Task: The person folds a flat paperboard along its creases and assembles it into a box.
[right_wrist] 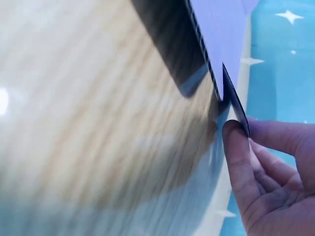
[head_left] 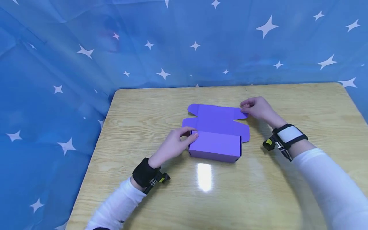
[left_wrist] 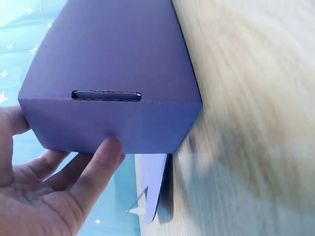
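Note:
A purple cardboard box sits on the table, its lid folded back and away with side flaps spread out. My left hand grips the box's left end, with the thumb and fingers at its edges. In the left wrist view a narrow slot shows along the fold of that end. At the lid's far right corner, my right hand pinches a small tab between thumb and fingers. A wider side flap sticks out to the right, nearer than that tab.
The wooden table ends at a far edge just beyond the lid. Behind and to the left hangs a blue curtain with white stars. Straps with small cameras circle both wrists.

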The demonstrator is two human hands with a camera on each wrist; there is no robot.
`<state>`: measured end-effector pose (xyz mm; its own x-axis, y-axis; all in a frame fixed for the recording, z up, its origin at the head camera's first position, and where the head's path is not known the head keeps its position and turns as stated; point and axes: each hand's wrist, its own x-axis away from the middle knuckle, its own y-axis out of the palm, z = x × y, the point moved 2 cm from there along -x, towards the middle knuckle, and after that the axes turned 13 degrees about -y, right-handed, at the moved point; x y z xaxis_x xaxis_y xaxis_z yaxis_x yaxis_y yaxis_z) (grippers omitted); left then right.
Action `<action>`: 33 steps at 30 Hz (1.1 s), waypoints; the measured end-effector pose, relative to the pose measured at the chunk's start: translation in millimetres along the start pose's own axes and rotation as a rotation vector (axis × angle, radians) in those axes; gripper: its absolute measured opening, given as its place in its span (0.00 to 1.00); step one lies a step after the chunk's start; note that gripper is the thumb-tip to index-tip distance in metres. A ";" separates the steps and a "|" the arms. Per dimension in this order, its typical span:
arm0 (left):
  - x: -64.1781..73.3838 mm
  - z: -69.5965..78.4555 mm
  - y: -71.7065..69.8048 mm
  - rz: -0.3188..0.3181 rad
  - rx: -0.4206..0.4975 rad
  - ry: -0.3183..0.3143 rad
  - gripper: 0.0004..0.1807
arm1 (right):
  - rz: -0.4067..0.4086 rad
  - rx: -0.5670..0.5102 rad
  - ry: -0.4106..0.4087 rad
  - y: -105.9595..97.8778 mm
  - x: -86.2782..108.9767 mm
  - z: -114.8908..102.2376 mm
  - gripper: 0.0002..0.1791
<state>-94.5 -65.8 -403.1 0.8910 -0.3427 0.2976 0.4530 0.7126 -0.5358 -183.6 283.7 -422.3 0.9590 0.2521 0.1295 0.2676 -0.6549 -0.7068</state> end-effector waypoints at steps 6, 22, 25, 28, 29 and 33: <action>3.3 3.9 5.2 0.013 -0.016 0.007 0.18 | -0.001 0.010 -0.010 4.2 -13.0 -6.7 0.22; -31.2 -24.7 -38.0 0.199 0.087 -0.174 0.29 | -0.091 -0.086 0.027 -1.8 40.3 1.3 0.36; -36.0 -30.6 -37.3 0.186 0.077 -0.202 0.30 | -0.093 -0.102 0.037 3.6 49.5 -0.1 0.34; -40.7 -34.5 -34.9 0.182 0.057 -0.220 0.29 | -0.091 -0.098 0.036 10.0 55.0 -2.3 0.32; -42.3 -35.2 -33.8 0.181 0.048 -0.224 0.29 | -0.091 -0.093 0.036 11.8 56.5 -3.0 0.31; -47.3 -35.4 -28.6 0.164 0.030 -0.240 0.27 | -0.103 -0.134 0.051 17.6 60.7 -3.4 0.30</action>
<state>-148.5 -91.7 -429.8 0.9183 -0.0695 0.3897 0.2996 0.7654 -0.5695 -120.4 285.1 -424.6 0.9284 0.2888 0.2339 0.3716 -0.7170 -0.5897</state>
